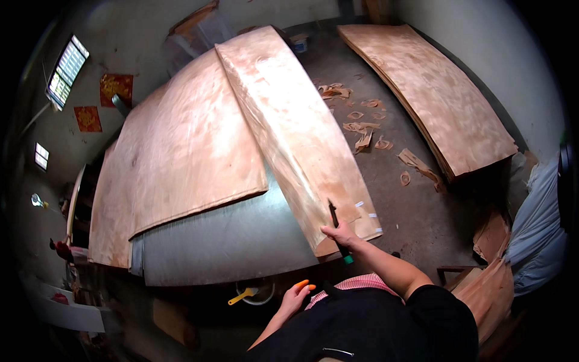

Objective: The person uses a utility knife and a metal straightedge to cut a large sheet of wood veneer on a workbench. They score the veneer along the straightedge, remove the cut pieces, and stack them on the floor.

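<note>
My right hand (342, 234) is closed around a slim black cutting tool (333, 214) with a pointed tip and a green end. It is over the near end of a long, pale wood veneer sheet (289, 114), its tip pointing away from me. Several small white strips (372, 215) are on that sheet's near right corner. My left hand (293, 299) is low in front of my body, off the table edge. Two of its fingertips wear orange covers; the fingers are apart, and I see nothing held in them.
More veneer (187, 139) lies to the left on a grey metal tabletop (223, 244). A yellow-handled brush or scraper (243, 295) rests at a round container (264, 294) below the table edge. Veneer scraps (362, 128) litter the floor before another veneer stack (449, 96) on the right.
</note>
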Demonstrator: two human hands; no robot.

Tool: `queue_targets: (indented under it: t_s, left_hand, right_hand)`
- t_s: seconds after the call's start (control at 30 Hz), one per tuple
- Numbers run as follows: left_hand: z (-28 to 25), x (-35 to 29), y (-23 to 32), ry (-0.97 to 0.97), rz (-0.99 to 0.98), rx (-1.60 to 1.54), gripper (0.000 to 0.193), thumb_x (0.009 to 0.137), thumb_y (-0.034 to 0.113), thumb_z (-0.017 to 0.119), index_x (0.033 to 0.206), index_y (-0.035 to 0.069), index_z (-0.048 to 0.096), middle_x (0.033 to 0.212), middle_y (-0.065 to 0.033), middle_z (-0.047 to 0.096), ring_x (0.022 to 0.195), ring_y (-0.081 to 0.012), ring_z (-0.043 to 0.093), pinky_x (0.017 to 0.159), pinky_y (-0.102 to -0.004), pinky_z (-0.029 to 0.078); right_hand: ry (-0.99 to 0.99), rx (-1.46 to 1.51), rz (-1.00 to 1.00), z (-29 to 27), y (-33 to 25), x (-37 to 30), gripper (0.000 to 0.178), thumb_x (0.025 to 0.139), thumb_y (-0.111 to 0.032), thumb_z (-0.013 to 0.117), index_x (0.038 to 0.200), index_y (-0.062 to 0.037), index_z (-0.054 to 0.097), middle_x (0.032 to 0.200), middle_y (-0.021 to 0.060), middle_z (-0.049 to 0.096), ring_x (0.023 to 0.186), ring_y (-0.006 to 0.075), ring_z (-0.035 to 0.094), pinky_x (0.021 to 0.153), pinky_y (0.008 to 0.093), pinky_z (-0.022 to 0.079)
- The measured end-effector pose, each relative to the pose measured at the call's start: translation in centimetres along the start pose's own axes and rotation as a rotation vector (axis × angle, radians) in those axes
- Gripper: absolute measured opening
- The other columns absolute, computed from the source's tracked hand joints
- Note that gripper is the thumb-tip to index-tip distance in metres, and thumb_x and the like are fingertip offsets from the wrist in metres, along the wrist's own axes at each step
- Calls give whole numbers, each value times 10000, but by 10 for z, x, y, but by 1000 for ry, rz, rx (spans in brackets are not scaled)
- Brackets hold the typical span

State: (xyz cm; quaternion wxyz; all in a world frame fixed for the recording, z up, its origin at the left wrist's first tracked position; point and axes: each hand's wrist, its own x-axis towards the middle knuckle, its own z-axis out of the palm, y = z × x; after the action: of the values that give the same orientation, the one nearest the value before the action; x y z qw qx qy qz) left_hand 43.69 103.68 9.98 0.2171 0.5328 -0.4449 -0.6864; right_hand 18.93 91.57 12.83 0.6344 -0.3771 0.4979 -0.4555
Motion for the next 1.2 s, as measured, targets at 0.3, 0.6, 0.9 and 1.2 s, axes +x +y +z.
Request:
queue_targets:
  t_s: [0.3, 0.6, 0.9, 1.2]
  left_hand:
    - [157, 100, 69, 100, -88, 48, 330, 902, 246, 442, 1148, 32, 490, 975, -40, 626, 750, -52, 529, 647, -179, 420]
    - [323, 205, 69, 140, -354, -8, 427, 881, 398, 411, 1108, 38, 454, 945, -59, 624, 788, -118, 535, 685, -278, 438]
    - [498, 413, 45, 478, -725, -228, 787, 786, 680, 278, 1251, 48, 344, 1096, -141, 477, 903, -259, 509, 750, -428, 435]
    - [666, 533, 78, 558, -870, -294, 882, 746, 735, 232, 1304, 55, 287, 1239, -154, 428, 1069, -343, 461, 807, -506, 404]
  right_hand:
    - [-61, 671, 155, -279, -61, -46, 244, 835, -199, 543, 624, -145, 433, 476, -55, 378, 406, 68, 339, 418, 215, 275]
    - [163, 398, 73, -558, -105, -138, 203, 853, -187, 492, 665, -127, 443, 482, -60, 344, 411, 58, 334, 409, 199, 283]
    - [476, 194, 54, -754, -176, -159, 104, 818, -120, 527, 756, -130, 445, 496, -60, 351, 402, 38, 330, 389, 188, 273]
    - [447, 278, 34, -919, -247, -161, 82, 841, -125, 490, 771, -120, 448, 493, -66, 373, 389, 37, 335, 370, 179, 257]
